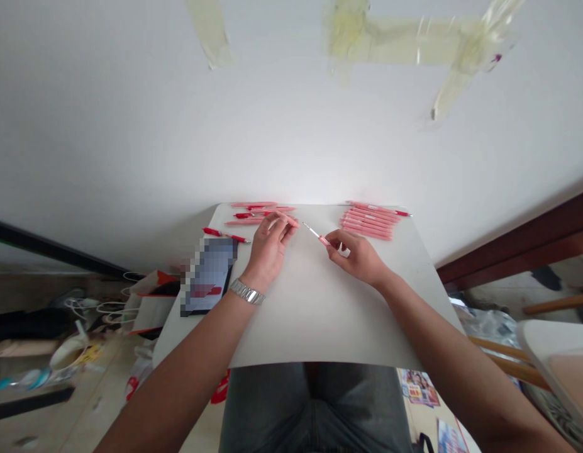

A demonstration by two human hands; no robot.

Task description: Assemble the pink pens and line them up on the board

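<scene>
My left hand (267, 251) is closed on a pink pen barrel (293, 222), whose end points right. In my right hand (360, 257) is a pink pen part (324, 241) with a thin pale refill (310, 230) sticking out toward the barrel. A small gap separates the refill tip and the barrel. Beyond my left hand lie several loose pink and red pens (253, 204), partly covered by my fingers. A row of pink pens (370, 225) lies side by side beyond my right hand.
The white table (314, 327) stands against a taped wall (282, 126). At its left lie a red pen (225, 235) and a dark-edged, partly pixelated flat device (210, 277). Bags and cables (149, 302) crowd the floor at left; a white chair (555, 346) stands at right.
</scene>
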